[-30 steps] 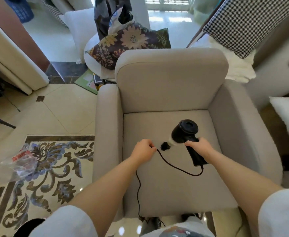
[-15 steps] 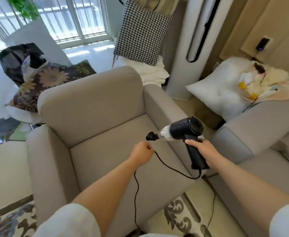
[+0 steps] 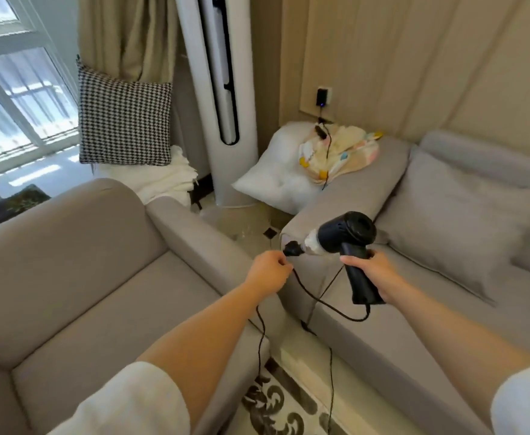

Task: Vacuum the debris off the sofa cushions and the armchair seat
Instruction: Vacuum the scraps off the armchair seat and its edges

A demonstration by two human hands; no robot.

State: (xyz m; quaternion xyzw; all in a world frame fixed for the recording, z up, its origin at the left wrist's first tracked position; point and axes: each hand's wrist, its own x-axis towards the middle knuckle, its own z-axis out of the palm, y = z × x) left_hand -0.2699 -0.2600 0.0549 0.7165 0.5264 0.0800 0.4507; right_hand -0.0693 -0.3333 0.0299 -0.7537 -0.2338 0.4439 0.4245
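Observation:
A black handheld vacuum (image 3: 345, 233) with a clear dust cup and a small black nozzle hangs in the air over the gap between the two seats. My right hand (image 3: 373, 271) grips its handle. My left hand (image 3: 268, 273) is closed on the black power cord (image 3: 317, 301) just below the nozzle. The grey armchair (image 3: 94, 277) fills the lower left, its seat bare. The grey sofa (image 3: 392, 309) lies to the right, with a grey cushion (image 3: 464, 224) against its back.
A white tower fan (image 3: 219, 89) stands behind the gap. A white pillow (image 3: 273, 174) and a pastel cloth (image 3: 342, 152) rest on the sofa arm. A houndstooth pillow (image 3: 122, 120) sits on white blankets. A patterned rug (image 3: 282, 409) covers the floor below. A charger (image 3: 321, 97) is plugged into the wall.
My view has swung right from the armchair toward the sofa. Both hands carried the vacuum and cord from above the armchair seat to the gap by the sofa arm.

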